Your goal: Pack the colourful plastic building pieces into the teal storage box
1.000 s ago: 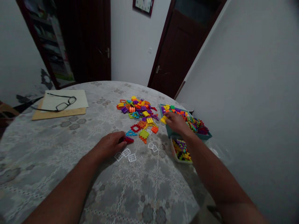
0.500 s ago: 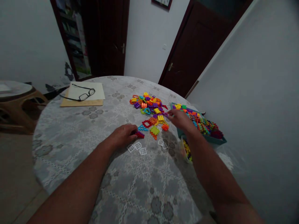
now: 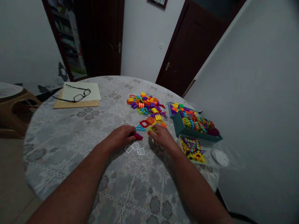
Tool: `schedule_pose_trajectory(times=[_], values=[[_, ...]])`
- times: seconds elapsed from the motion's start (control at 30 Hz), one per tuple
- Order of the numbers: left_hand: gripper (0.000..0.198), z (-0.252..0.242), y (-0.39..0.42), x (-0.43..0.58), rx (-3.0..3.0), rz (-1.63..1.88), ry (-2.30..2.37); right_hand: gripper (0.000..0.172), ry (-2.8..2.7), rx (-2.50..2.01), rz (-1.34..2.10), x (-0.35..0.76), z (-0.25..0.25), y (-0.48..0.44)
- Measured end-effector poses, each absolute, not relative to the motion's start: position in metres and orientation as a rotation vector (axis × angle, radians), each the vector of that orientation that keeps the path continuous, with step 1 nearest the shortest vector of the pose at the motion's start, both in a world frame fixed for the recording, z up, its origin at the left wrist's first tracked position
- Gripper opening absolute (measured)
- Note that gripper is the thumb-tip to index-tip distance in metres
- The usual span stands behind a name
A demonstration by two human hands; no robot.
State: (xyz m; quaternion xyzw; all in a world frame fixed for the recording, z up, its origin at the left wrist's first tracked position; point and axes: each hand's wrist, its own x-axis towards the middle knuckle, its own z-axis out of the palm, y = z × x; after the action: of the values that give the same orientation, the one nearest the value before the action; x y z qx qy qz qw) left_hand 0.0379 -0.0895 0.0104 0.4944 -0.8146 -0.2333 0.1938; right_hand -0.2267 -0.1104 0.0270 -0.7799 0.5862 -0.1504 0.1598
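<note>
My left hand (image 3: 123, 136) rests on the table with its fingers closed on a red and purple notched building piece (image 3: 138, 136). Opposite it, my right hand (image 3: 161, 136) has its fingertips bent down on a lime-green square building piece (image 3: 152, 128), partly covering it. Between and behind the hands lie a blue triangular piece (image 3: 140, 128), a red frame piece (image 3: 144, 123) and a yellow piece (image 3: 158, 117). Several white window-shaped pieces (image 3: 141, 151) lie flat in front of my left hand.
Farther back is a pile of colourful building pieces (image 3: 146, 104). At the right stand a teal box (image 3: 198, 133) of sorted pieces and a clear container (image 3: 193, 152) with more. Black glasses (image 3: 79, 97) lie on papers (image 3: 93, 90) at the far left of the round table.
My right hand has come from the right side of the pile, leftward and nearer, to the lime-green piece. My left hand keeps its hold. The view has shifted slightly.
</note>
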Motion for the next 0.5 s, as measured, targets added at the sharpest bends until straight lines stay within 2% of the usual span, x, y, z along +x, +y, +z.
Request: schedule_pose_trajectory(times=[0.07,0.33,0.5], values=[[0.017,0.011,-0.090,0.039,1.380,-0.686,-2.266,0.015,1.636,-2.154,-0.520,-0.231,0.034,-0.110],[0.026,0.010,-0.095,0.040,1.420,-0.746,-2.255,0.019,1.773,-2.171,-0.720,-0.282,0.075,-0.106],[0.031,0.010,-0.098,0.041,1.423,-0.745,-2.272,0.028,2.250,-2.272,-0.682,-0.357,0.106,-0.111]])
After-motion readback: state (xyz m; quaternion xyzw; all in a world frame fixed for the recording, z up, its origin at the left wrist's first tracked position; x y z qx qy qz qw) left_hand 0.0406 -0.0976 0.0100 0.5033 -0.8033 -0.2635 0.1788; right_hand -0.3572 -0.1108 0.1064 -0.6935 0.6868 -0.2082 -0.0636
